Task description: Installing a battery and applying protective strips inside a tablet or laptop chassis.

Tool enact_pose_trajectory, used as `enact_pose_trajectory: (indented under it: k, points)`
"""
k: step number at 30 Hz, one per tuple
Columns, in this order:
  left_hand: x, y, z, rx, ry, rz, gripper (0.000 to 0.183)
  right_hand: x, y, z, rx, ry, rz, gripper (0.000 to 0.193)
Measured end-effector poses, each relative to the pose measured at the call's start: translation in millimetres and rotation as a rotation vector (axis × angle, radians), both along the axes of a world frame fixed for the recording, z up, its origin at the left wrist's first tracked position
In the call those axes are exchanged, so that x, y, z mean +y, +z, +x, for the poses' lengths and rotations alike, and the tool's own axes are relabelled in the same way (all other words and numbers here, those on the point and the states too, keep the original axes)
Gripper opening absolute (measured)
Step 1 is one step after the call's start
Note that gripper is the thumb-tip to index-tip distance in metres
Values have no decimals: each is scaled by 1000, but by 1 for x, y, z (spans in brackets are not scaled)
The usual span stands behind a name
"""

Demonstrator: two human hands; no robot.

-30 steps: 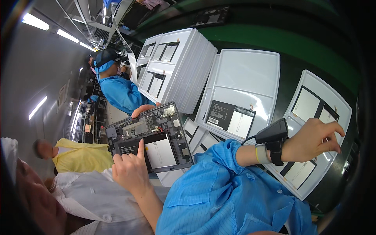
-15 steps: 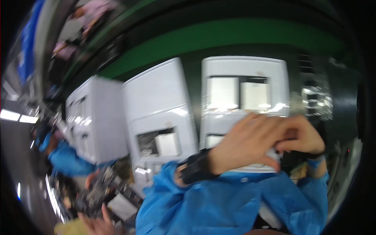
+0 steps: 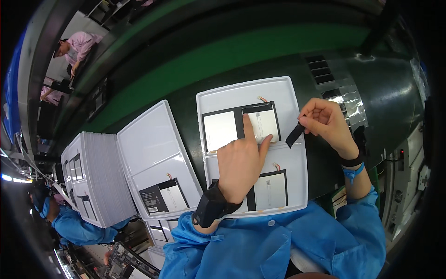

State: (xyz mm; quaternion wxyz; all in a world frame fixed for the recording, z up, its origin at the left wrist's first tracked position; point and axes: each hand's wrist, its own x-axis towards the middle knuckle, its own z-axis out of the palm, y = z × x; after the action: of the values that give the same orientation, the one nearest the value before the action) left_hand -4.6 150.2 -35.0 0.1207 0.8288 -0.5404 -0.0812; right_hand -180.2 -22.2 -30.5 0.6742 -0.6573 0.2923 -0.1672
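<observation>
My left hand [image 3: 240,162] rests over a white tray [image 3: 232,89], holding nothing. Its index finger and thumb are stretched apart, touching a flat battery pack [image 3: 264,122] with white and black faces and a short coloured cable. The fingertip lies near the black band along the pack's top edge. Beside the tray's right rim, my right hand [image 3: 325,124] pinches a short black adhesive strip [image 3: 295,136], which hangs down at a slant. Another battery pack [image 3: 220,131] lies left of the touched one. In the lower compartment sits a further pack [image 3: 270,190]; my left hand partly covers its neighbour.
Left of the tray lies a second white tray [image 3: 149,135] with a battery pack [image 3: 163,196] in it. Beyond stands a tall stack of white trays [image 3: 104,172]. Black strips [image 3: 320,69] and clear film pieces [image 3: 350,100] lie at the right. Co-workers sit at left.
My hands were close together over the tray's right side. They have separated: the left is down on a battery pack, the right holds the black strip out right. The whole view has shifted.
</observation>
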Motion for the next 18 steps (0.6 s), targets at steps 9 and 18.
enact_pose_trajectory:
  k: [9, 18]
  points:
    - [0, -7, 1, 33, -12, -71, 69, 17, -17, 8, -14, -97, -27, 15]
    - [5, -6, 6, 72, 39, -45, 72, 28, -35, 19, -106, -181, -42, 13]
